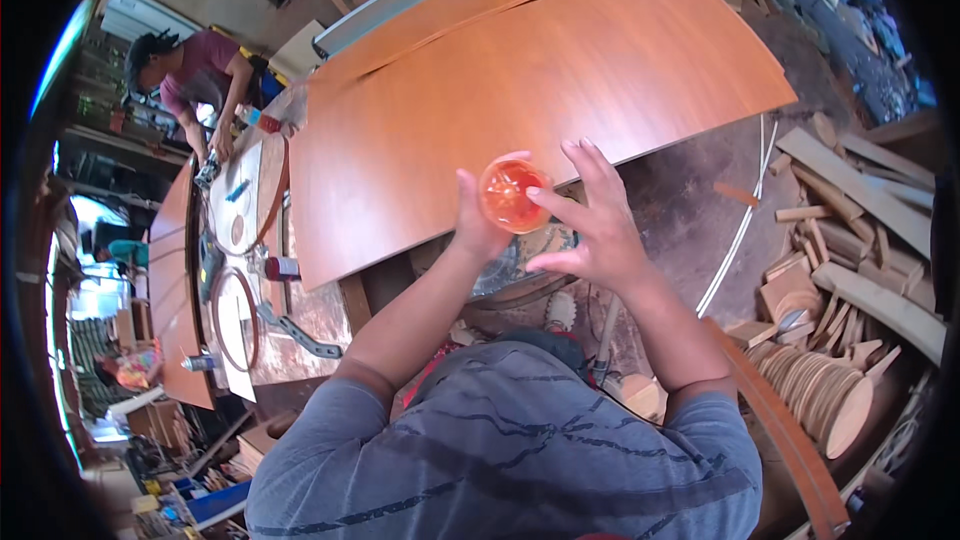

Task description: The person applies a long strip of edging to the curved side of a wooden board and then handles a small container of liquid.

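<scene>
An orange, see-through round container (pixel 513 196), shaped like a cup and seen from above, is held up over the near edge of a large brown laminate board (pixel 480 110). My left hand (pixel 484 215) is wrapped round its left side, partly hidden behind it. At its right, my right hand (pixel 597 225) has its fingers spread, the index fingertip at or just over the rim. Whether that finger touches the container or its contents I cannot tell. Glossy reflections blur what is inside.
At the left, a person (pixel 195 75) bends over a tool on another panel. A red-labelled bottle (pixel 282 268), a wooden ring (pixel 235 318) and a dark metal bracket (pixel 300 332) lie on the worktop. Offcuts (pixel 815 270) and stacked wooden discs (pixel 815 390) are piled at the right.
</scene>
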{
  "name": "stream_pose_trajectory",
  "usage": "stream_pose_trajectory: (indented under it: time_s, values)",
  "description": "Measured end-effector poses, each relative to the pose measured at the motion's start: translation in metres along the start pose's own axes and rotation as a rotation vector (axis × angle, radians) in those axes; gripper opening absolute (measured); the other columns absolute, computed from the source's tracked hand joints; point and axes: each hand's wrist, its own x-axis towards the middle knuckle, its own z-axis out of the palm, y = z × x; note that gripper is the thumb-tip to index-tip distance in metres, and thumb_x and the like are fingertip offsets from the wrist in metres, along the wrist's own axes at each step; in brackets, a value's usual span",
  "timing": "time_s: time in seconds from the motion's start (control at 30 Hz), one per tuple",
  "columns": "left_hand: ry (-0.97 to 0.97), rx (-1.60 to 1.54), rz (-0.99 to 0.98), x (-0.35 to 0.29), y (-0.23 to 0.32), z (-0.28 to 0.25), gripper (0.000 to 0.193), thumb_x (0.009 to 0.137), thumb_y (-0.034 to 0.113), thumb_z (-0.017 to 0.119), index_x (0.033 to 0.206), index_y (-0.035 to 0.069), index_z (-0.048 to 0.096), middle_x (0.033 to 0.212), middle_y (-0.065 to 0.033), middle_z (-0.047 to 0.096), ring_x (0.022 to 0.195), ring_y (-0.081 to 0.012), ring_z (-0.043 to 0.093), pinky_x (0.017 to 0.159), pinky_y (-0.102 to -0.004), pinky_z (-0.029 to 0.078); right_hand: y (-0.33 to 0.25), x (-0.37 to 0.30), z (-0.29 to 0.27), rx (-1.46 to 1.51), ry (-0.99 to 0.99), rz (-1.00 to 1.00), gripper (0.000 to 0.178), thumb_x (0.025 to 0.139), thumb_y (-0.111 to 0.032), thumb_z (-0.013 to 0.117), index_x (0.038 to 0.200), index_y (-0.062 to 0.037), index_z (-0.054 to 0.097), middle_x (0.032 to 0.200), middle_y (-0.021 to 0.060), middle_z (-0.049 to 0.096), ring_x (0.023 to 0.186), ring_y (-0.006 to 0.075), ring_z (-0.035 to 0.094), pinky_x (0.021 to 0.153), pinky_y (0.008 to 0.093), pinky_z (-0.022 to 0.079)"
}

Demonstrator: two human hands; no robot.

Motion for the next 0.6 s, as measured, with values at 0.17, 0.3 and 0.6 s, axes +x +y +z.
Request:
stream_pose_trajectory:
  time_s: [0.17,0.3,0.6]
  values:
    - [-0.044,0.033,0.077,-0.024,0.004,-0.002,0.093,0.081,0.080,0.025,0.133,0.004,0.038,0.121,-0.0185,0.054,0.116,-0.0295,0.052,0.101,-0.0439,0.042,-0.033,0.028,0.008,-0.233,-0.161,-0.076,0.074,0.057,-0.058,0.075,0.119,-0.0192,0.062,0.146,0.0163,0.030,0.136,0.0397,0.025,0.106,0.0560,0.025]
    - [-0.007,-0.024,0.181,-0.045,0.021,-0.009,0.081,0.090,0.069,0.025,0.131,0.000,0.040,0.123,-0.0136,0.052,0.117,-0.0235,0.051,0.102,-0.0399,0.040,-0.056,0.045,0.026,-0.341,-0.232,-0.116,0.073,0.056,-0.054,0.077,0.117,-0.0176,0.062,0.147,0.0136,0.031,0.137,0.0374,0.024,0.105,0.0580,0.026]
    - [0.030,-0.119,0.315,-0.092,0.064,-0.057,0.078,0.091,0.066,0.025,0.130,0.001,0.041,0.124,-0.0133,0.052,0.118,-0.0228,0.051,0.102,-0.0401,0.040,-0.114,0.070,0.087,-0.220,-0.275,-0.164,0.071,0.052,-0.050,0.082,0.111,-0.0146,0.065,0.146,0.0163,0.031,0.136,0.0404,0.025,0.107,0.0540,0.027]
